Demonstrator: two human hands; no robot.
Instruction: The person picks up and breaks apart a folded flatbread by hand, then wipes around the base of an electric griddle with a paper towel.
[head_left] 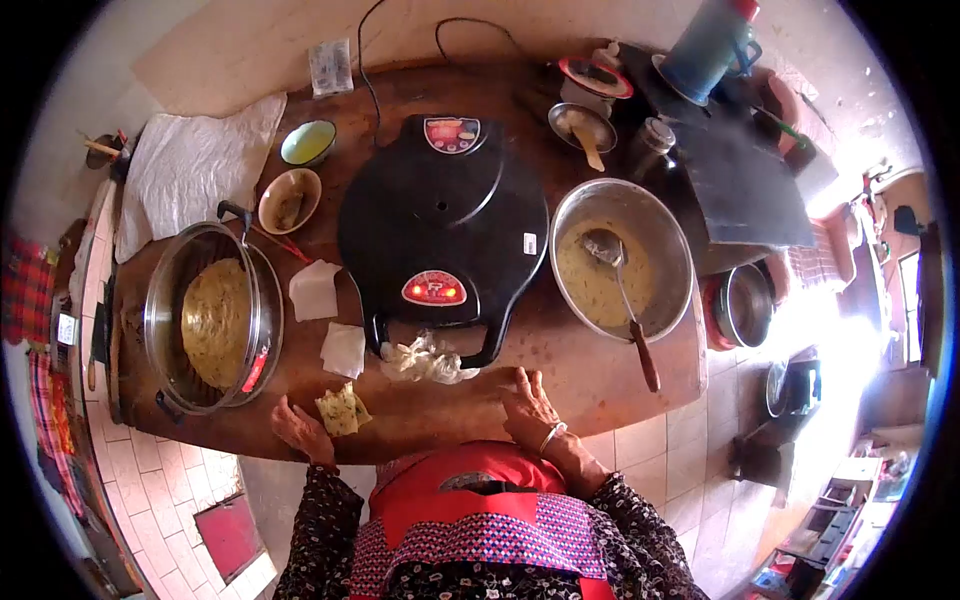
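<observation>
My left hand rests at the table's front edge, fingers stretched out, beside a folded piece of green-flecked pancake. My right hand lies on the front edge with its fingers extended, holding nothing. Between and behind the hands stands a black electric griddle, lid down, two orange lights glowing on its front panel. A crumpled plastic bag or cloth is bunched on its handle. To the right, a metal bowl holds flecked batter and a ladle. At left, a pan with a tilted glass lid contains a pancake.
Two paper napkins lie left of the griddle. Behind them are a brown bowl and a green bowl. A white cloth covers the back left. At back right stand a jar and a blue thermos.
</observation>
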